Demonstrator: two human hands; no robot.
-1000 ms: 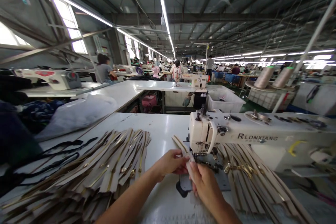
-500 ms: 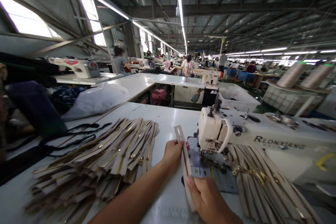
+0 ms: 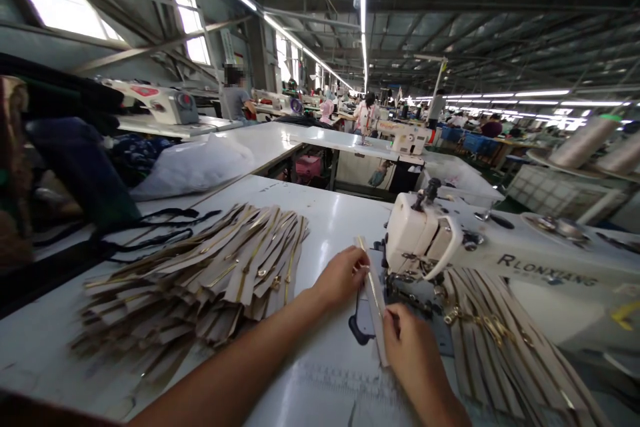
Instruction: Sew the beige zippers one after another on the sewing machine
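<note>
A single beige zipper [image 3: 375,293] with gold teeth runs between my two hands, just left of the sewing machine's needle area. Near its far end, my left hand [image 3: 345,273] pinches it with thumb and fingers. My right hand [image 3: 413,347] grips the zipper's edge lower down, closer to me. The white sewing machine [image 3: 450,233] stands directly to the right, its presser foot area partly behind the strip. A large pile of similar zippers [image 3: 215,280] lies left of my forearm. More zippers [image 3: 490,340] with gold pulls are spread under the machine's arm.
A white plastic bag [image 3: 197,163] and dark fabric [image 3: 75,160] lie at the left. Beyond the table is a white bin [image 3: 465,180]. Thread cones [image 3: 583,140] stand at the right. Several people work at other machines farther back.
Both hands have carried the zipper right, closer to the machine's needle area. The camera view has shifted slightly, and the piles lie where they were.
</note>
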